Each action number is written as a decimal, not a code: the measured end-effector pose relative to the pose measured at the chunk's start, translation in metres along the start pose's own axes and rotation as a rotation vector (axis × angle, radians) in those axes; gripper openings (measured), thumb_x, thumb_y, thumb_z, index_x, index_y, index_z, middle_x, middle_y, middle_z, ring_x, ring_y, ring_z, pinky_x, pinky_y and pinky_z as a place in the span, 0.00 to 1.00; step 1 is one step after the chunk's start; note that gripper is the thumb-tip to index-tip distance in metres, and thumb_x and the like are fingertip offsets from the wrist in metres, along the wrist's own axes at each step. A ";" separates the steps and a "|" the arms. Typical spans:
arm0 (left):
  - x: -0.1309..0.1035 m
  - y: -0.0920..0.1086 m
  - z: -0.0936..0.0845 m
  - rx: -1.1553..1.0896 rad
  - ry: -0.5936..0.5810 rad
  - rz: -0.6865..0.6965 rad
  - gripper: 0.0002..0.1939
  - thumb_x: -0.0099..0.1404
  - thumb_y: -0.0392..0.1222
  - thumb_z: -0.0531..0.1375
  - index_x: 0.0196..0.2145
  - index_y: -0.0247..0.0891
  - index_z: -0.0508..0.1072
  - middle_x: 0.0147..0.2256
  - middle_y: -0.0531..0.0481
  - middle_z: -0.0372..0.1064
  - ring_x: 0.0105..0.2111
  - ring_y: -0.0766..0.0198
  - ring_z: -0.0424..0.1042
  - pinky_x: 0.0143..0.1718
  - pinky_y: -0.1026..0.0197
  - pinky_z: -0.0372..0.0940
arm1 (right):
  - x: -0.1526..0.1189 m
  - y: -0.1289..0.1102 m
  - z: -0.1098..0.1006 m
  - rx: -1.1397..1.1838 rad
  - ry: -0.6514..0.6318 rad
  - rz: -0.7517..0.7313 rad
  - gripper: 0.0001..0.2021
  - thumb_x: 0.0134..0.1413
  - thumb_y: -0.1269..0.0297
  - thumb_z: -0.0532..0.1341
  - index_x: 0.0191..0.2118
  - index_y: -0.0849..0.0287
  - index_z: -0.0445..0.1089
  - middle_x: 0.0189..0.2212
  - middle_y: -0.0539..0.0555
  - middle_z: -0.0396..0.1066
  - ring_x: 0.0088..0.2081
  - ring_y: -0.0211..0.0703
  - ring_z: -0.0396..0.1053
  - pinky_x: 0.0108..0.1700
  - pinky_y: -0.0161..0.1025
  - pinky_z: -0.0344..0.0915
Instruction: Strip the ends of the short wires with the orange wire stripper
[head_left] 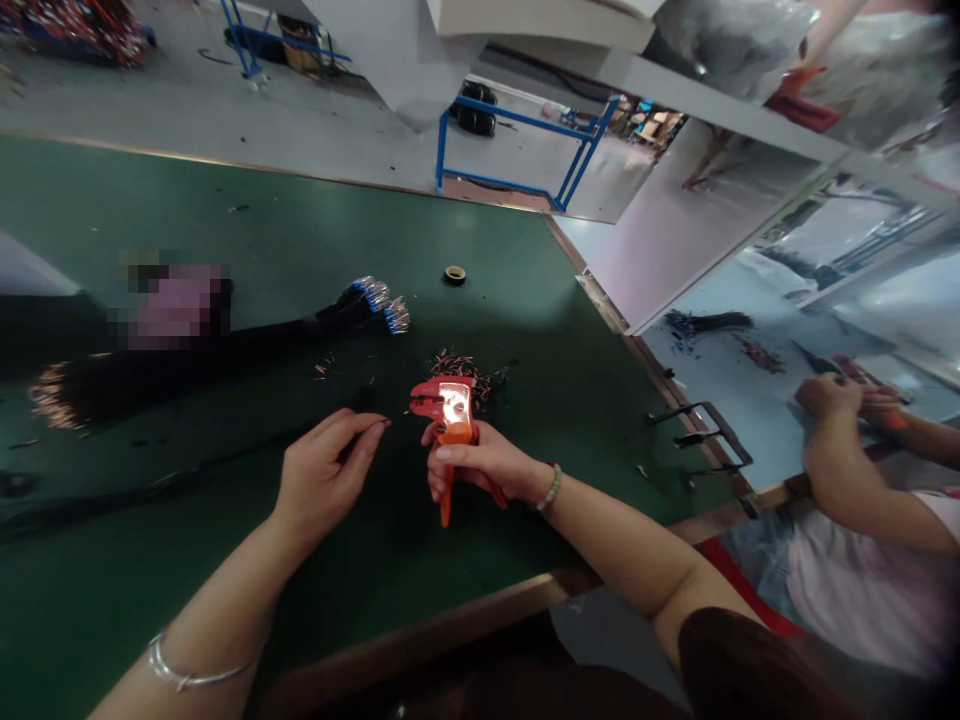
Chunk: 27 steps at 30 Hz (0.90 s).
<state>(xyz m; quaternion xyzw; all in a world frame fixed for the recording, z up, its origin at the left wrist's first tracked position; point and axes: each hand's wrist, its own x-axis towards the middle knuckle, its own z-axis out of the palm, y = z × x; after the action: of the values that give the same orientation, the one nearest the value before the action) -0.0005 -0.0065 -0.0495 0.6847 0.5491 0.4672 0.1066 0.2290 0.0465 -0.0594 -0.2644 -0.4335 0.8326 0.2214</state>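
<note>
My right hand [480, 462] is wrapped round the handles of a red and orange wire stripper [456, 405], its jaws pointing left. Just left of those jaws, the thumb and forefinger of my left hand [322, 478] pinch a thin dark wire [387, 422], whose tip stays a little apart from the tool. Most of that wire is hidden by the fingers; dark strands trail away to the left behind the hand. Behind the stripper lies a pile of short wire scraps [454, 362] with coppery ends.
A long bundle of black wires [247, 355] with blue and silver ends lies at left. A roll of tape [454, 275] sits on the green table [517, 280] farther back. At right, a co-worker's hands [832, 395] work at a neighbouring table, beyond a black metal bracket [709, 435].
</note>
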 end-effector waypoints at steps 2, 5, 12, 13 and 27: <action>0.000 -0.001 -0.001 0.011 0.026 -0.015 0.10 0.72 0.45 0.60 0.39 0.39 0.80 0.34 0.49 0.79 0.32 0.63 0.77 0.34 0.62 0.71 | -0.001 -0.003 -0.002 -0.021 -0.009 0.031 0.23 0.54 0.57 0.75 0.48 0.62 0.68 0.28 0.48 0.73 0.31 0.42 0.77 0.39 0.44 0.77; 0.000 -0.001 -0.001 0.031 0.031 -0.012 0.10 0.72 0.44 0.60 0.39 0.38 0.81 0.34 0.49 0.79 0.31 0.64 0.76 0.34 0.63 0.70 | -0.003 -0.006 -0.003 -0.052 -0.039 0.056 0.23 0.53 0.58 0.75 0.48 0.63 0.69 0.29 0.49 0.74 0.31 0.42 0.78 0.37 0.42 0.77; -0.001 0.000 0.001 0.024 -0.015 0.014 0.11 0.73 0.44 0.60 0.39 0.40 0.82 0.33 0.50 0.78 0.31 0.64 0.76 0.34 0.64 0.70 | -0.004 -0.005 -0.004 -0.070 -0.112 0.074 0.23 0.53 0.58 0.75 0.49 0.62 0.69 0.30 0.50 0.76 0.31 0.42 0.79 0.38 0.42 0.78; -0.001 0.000 0.001 0.022 -0.016 0.014 0.11 0.73 0.44 0.60 0.39 0.40 0.82 0.34 0.50 0.78 0.31 0.64 0.76 0.34 0.64 0.70 | -0.004 -0.005 -0.004 -0.078 -0.120 0.074 0.23 0.54 0.58 0.75 0.49 0.62 0.69 0.30 0.50 0.76 0.32 0.42 0.79 0.38 0.41 0.78; 0.000 0.012 -0.004 -0.027 -0.036 0.013 0.10 0.72 0.43 0.60 0.38 0.39 0.81 0.31 0.51 0.76 0.27 0.66 0.73 0.30 0.64 0.68 | -0.009 -0.012 -0.001 -0.238 -0.137 0.081 0.22 0.56 0.55 0.74 0.49 0.63 0.71 0.28 0.51 0.77 0.31 0.41 0.79 0.35 0.38 0.79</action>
<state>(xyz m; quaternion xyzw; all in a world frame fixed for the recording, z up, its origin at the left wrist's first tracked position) 0.0044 -0.0130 -0.0394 0.6949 0.5364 0.4629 0.1228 0.2379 0.0478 -0.0479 -0.2484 -0.5323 0.7997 0.1247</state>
